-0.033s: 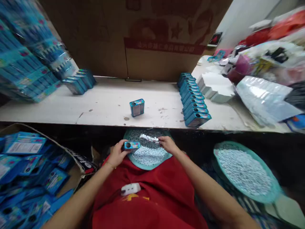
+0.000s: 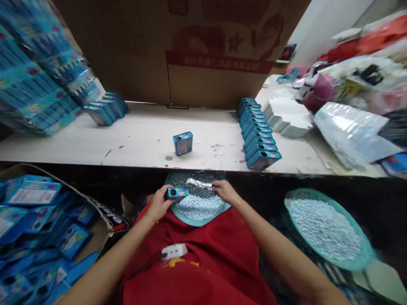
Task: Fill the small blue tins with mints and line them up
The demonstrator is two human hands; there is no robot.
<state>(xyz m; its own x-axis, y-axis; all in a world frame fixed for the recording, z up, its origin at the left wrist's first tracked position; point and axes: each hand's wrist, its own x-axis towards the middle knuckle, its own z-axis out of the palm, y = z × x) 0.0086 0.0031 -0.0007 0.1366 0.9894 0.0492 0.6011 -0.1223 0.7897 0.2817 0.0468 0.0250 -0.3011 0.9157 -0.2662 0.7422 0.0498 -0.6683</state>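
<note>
My left hand (image 2: 159,204) is closed round a small blue tin (image 2: 177,193), held on its side with the round hole facing me. My right hand (image 2: 224,191) pinches one end of a short row of white tablets (image 2: 199,184), which points toward the tin. Both hands hover over a teal tray (image 2: 194,223) of white tablets that rests on my lap, on the red apron.
A single blue tin (image 2: 182,143) stands mid-table, with a row of several tins (image 2: 258,135) to its right. A second teal tray (image 2: 288,203) of tablets sits low right. A carton of blue tins (image 2: 34,228) is at the left. A cardboard box (image 2: 190,51) stands at the back.
My left hand has shifted the tin slightly up and right, closer to the row of tablets. The right hand has barely moved.
</note>
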